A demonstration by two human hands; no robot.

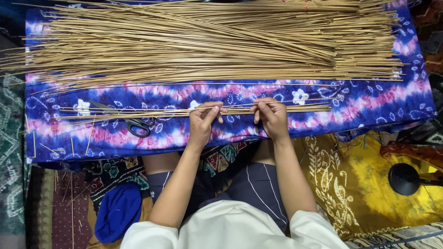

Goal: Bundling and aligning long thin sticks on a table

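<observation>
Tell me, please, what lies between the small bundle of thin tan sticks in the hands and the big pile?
Head view: only bare blue-and-pink tie-dye cloth between bundle and pile.

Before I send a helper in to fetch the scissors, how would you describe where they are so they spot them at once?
Find the blue, purple and pink tie-dye cloth under the big heap of thin tan sticks. Nearer the person lies a small bundle of sticks, pinched by the left hand and right hand. The scissors lie left of the hands under that bundle: the only metal thing, with dark handles.

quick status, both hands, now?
Left hand: closed, pinching the small bundle of thin tan sticks.
Right hand: closed, pinching the same bundle.
</observation>
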